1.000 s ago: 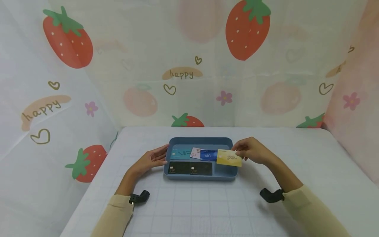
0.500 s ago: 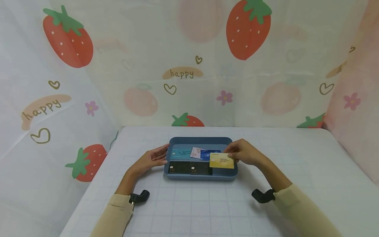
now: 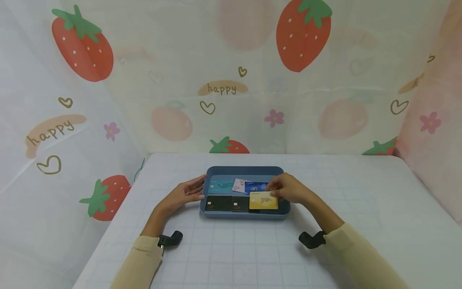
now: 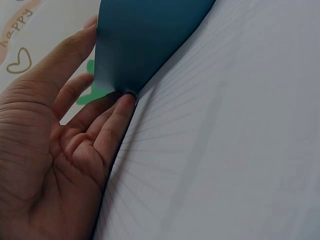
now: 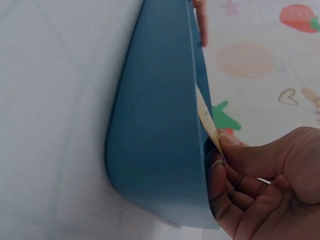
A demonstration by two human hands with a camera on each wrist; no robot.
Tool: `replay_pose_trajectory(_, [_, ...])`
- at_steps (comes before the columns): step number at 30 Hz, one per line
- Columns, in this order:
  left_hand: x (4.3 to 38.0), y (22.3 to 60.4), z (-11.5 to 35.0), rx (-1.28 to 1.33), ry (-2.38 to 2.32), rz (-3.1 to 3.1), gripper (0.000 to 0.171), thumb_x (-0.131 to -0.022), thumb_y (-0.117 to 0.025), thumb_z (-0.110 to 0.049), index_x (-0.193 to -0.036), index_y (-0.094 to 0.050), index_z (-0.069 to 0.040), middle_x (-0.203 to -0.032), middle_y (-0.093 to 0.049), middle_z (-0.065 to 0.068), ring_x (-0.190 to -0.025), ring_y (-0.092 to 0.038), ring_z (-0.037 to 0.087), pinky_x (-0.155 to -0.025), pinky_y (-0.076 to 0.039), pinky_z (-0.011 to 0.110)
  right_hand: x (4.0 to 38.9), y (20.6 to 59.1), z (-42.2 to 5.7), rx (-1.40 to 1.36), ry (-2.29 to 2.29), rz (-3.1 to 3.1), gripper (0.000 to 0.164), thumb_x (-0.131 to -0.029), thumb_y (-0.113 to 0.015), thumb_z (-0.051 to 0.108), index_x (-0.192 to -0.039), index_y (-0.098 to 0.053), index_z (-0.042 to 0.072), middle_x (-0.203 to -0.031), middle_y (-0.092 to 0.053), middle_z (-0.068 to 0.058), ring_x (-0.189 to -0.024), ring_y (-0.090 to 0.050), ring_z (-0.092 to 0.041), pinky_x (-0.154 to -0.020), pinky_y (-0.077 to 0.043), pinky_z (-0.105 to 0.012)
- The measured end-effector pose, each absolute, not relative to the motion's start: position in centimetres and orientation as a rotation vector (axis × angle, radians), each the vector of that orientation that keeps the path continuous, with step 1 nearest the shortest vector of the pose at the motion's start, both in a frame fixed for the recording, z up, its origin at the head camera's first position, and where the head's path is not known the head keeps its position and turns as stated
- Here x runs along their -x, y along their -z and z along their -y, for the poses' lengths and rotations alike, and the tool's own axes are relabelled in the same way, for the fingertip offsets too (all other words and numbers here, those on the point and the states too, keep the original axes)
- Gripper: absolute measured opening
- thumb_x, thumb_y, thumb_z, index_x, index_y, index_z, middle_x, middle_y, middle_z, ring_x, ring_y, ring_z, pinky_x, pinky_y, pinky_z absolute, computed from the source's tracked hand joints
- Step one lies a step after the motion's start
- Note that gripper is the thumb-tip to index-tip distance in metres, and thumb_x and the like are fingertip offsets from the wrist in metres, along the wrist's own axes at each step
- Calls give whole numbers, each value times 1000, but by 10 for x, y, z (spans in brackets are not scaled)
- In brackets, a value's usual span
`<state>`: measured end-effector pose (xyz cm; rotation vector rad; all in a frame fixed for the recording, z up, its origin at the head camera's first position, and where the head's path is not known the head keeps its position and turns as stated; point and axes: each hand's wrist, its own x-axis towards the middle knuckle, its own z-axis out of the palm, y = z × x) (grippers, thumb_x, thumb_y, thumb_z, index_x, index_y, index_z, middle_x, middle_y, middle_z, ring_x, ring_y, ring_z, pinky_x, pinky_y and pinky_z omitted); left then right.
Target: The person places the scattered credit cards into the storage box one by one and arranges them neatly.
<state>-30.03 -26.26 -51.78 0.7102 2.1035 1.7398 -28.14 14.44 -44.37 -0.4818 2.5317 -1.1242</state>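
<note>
Between thumb and fingers, my right hand pinches a yellow card by its right end. The card is tilted over the front right part of a blue tray, overlapping a black VIP card. In the right wrist view the yellow card shows edge-on behind the tray wall. Another black card lies at front left. Behind lie a teal VIP card, a white patterned card and a blue card. My left hand touches the tray's left side with fairly straight fingers.
The tray stands on a white table with a faint grid pattern. A cloth backdrop printed with strawberries rises behind the table and at both sides. Black wrist devices sit on both wrists.
My right hand has carried the yellow card left and toward the tray's front, from over the right rim to over the right black card. The left hand has stayed at the tray's side.
</note>
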Motion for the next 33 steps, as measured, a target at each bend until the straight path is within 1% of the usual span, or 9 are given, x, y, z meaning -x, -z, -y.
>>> replay_pose_trajectory(7, [300,517,263,-693,-1734,-2116,78,-94,-73,-8,-160,-32,-11,-165,-28,11,-148,-34,30,-110,-40,21,282,447,-137,467,1106,-2531,15,-96,-65,-2,-106,-75,2,-98,-70,-9,-80,-61,-20,-67,-59,-29])
replay_pose_trajectory(11, [301,518,264,-695,-1737,-2111,77,-94,-73,-8,-160,-32,-11,-165,-29,10,-148,-33,30,-110,-40,21,282,447,-133,460,1105,-2527,15,-96,-65,-3,-105,-75,1,-92,-68,-9,-78,-60,-20,-66,-58,-29])
replay_pose_trajectory(18, [303,521,264,-686,-1724,-2129,77,-94,-73,-9,-160,-33,-12,-165,-30,8,-148,-35,28,-110,-41,22,284,451,-129,481,1106,-2520,13,-95,-65,-5,-101,-75,0,-84,-66,-8,-69,-58,-18,-61,-55,-27])
replay_pose_trajectory(25, [305,523,264,-716,-1734,-2109,77,-95,-72,-6,-160,-31,-9,-166,-26,10,-149,-32,30,-110,-40,22,285,453,-129,501,1086,-2526,11,-94,-66,-5,-99,-74,0,-87,-69,-7,-73,-59,-18,-60,-55,-27])
replay_pose_trajectory(33, [304,522,264,-716,-1728,-2119,77,-95,-72,-6,-160,-30,-8,-166,-26,11,-149,-32,31,-110,-41,21,284,453,-126,512,1046,-2540,11,-93,-66,-5,-98,-74,0,-89,-70,-8,-72,-60,-18,-60,-56,-27])
